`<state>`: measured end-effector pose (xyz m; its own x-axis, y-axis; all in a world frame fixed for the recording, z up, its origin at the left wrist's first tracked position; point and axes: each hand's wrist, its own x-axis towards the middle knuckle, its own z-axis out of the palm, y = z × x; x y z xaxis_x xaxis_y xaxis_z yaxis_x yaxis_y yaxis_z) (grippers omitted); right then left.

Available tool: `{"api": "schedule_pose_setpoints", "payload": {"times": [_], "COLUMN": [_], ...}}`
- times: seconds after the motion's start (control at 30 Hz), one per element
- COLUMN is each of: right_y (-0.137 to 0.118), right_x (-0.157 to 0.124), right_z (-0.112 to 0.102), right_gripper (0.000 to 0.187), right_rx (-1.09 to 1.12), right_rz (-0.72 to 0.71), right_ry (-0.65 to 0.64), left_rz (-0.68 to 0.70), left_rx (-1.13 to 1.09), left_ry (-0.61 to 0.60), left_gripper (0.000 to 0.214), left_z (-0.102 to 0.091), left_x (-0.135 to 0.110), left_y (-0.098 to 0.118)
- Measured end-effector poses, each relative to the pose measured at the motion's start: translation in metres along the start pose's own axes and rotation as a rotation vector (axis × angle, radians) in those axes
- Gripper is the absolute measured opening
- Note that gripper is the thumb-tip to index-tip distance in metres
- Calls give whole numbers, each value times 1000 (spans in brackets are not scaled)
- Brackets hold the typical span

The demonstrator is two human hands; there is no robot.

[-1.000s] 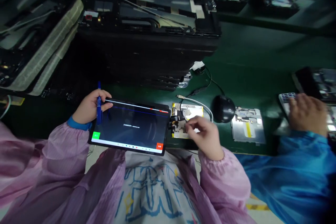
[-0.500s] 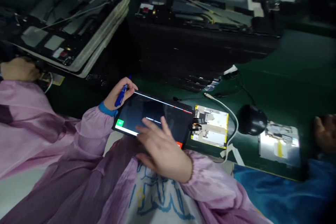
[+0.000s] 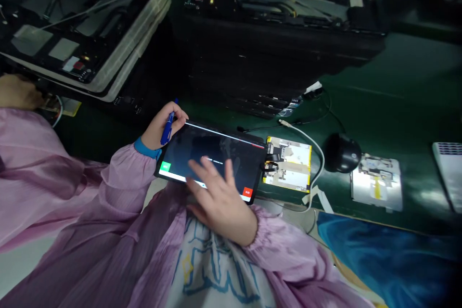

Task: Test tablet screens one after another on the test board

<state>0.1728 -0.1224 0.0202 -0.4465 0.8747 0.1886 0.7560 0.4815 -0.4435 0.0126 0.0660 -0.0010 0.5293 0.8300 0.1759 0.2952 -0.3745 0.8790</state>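
A lit tablet screen [image 3: 202,147] lies slightly tilted before me, with a green box at its lower left and a red one at its lower right. Fingers of my left hand [image 3: 159,127] are closed around a blue pen [image 3: 167,129] and rest at the screen's upper left corner; a blue band circles that wrist. Over the lower middle of the screen is my right hand [image 3: 222,202], holding nothing, its fingers spread. Whether they touch the glass I cannot tell. Short black ribbon cables join the screen's right side to a silver battery pack [image 3: 288,166] with yellow edges.
Stacked black device panels [image 3: 285,43] stand at the back, and another stack [image 3: 97,57] at the left. A white cable [image 3: 319,154] curves past a round black object [image 3: 342,153]. A metal-coloured board [image 3: 377,183] lies further right. Another person's hand [image 3: 19,92] is at far left.
My right hand has shifted slightly left over the screen, uncovering the red box. The person's hand at far right has gone from view, and a white slotted object shows there.
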Motion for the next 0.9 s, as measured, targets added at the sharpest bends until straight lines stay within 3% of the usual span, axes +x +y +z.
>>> {"api": "schedule_pose_setpoints", "payload": {"times": [0.1,0.17,0.37,0.63,0.77,0.9], "right_y": [18,27,37,37,46,72], "right_x": [-27,-43,-67,-60,-63,-80], "right_z": [-6,-6,3,4,-2,-5], "right_gripper": [49,47,33,39,37,44], "right_rx": [-130,-190,-230,-214,-90,-61], "right_rz": [184,230,201,126,125,270], "right_ry": [67,102,168,113,298,513], "left_rz": [23,31,29,26,3,-30], "left_rx": [33,43,23,41,43,65], "left_ry": [3,3,-12,1,0,35], "left_gripper": [26,22,19,21,22,29], "left_z": [1,1,1,0,0,2], "left_x": [0,0,-1,1,2,2], "left_y": [-2,-4,-7,-7,-5,-2]}}
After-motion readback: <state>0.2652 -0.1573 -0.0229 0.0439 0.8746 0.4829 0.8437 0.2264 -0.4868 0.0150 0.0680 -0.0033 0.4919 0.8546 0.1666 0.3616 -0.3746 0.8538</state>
